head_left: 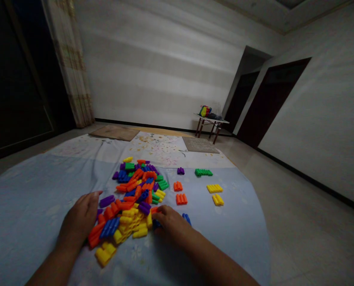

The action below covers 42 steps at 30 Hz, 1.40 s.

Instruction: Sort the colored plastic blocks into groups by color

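Left hand [80, 216] and right hand [172, 222] flank piled tubular plastic blocks [138, 191] — whether fingers clamp any cannot be told — inside the surface's [230, 230] right edge.

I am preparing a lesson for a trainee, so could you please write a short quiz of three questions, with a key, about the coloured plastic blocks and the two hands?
1. True or false: the long green ridged plastic block lies to the right of the small purple ridged plastic block in the picture.

2. How many yellow ridged plastic blocks lie apart, to the right of the multicoloured plastic pile?
A) one
B) two
C) five

3. Which hand is nearer to the two orange ridged plastic blocks set apart from the pile?

Key:
1. True.
2. B.
3. The right hand.
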### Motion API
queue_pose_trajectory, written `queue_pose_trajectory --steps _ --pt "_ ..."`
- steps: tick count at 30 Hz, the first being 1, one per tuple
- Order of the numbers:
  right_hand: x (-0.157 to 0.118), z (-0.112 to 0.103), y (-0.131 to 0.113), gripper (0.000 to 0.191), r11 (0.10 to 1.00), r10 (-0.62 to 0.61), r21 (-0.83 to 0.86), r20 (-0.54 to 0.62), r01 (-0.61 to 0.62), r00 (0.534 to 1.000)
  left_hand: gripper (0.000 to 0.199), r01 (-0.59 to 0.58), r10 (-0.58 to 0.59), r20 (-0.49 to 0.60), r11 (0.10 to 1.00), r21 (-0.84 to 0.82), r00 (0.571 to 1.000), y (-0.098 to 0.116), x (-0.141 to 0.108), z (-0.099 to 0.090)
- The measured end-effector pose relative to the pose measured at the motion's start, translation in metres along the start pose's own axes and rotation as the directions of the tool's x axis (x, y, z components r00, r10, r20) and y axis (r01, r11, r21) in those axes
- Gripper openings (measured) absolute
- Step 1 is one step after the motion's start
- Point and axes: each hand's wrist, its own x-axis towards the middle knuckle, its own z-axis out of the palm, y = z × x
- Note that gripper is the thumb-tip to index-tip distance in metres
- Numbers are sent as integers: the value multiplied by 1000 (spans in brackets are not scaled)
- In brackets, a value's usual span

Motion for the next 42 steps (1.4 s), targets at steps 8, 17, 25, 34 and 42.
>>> queue_pose_trajectory --steps 8,17,25,34,42 --pt "-1 13 -1 55 991 -77 112 -16 79 997 53 -17 17 8 1000 18 1000 -8 2 3" --pt "-47 -40 45 39 971 225 159 -351 -179 909 51 -11 11 6 1000 -13 1000 -1 1 0" --pt "-67 -36 99 35 898 440 114 -189 -425 878 52 -10 10 8 1000 6 1000 -8 2 4" --pt "-81 -50 93 50 987 121 120 -82 -111 989 53 -13 13 -4 1000 18 1000 -6 2 5" --pt "-73 -39 79 42 958 245 187 -136 -218 960 52 -6 6 10 1000 14 1000 -7 1 3"
